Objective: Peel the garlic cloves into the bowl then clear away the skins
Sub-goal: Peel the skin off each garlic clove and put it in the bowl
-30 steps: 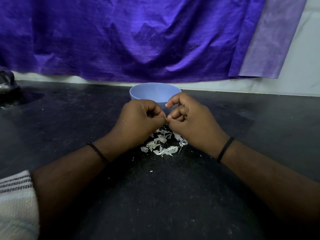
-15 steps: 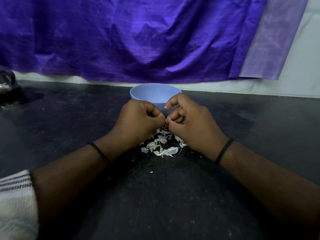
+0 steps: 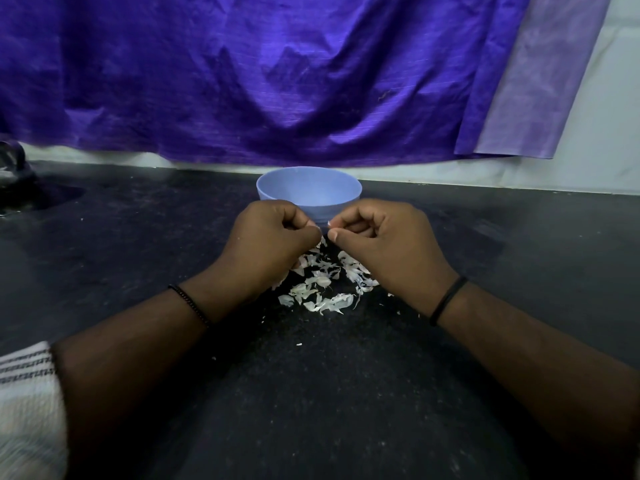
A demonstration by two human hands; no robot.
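Nearest the camera, a striped pale sleeve at lower left, on the left forearm. Both forearms reach forward over a black speckled countertop. Thin black beaded bracelet on left wrist, plain black band on right wrist.

Between the wrists, a loose pile of white garlic skins lies on the counter, partly under both hands; a few tiny flecks scattered nearer the camera.

Left hand and right hand sit side by side just above the pile, knuckles up, fingers curled in, thumb and fingertips of each pinched together and nearly touching the other hand's. A small pale bit shows at the pinch of each, too small to tell if it is clove or skin. No clove clearly visible.

Just beyond the hands, a light blue bowl stands upright on the counter, its lower front hidden by the fingers; contents not visible from this angle.

Far left edge, a dark shiny object, cut off, unidentifiable. Behind everything, a purple cloth hangs against a white wall, with a paler lilac strip at its right edge.
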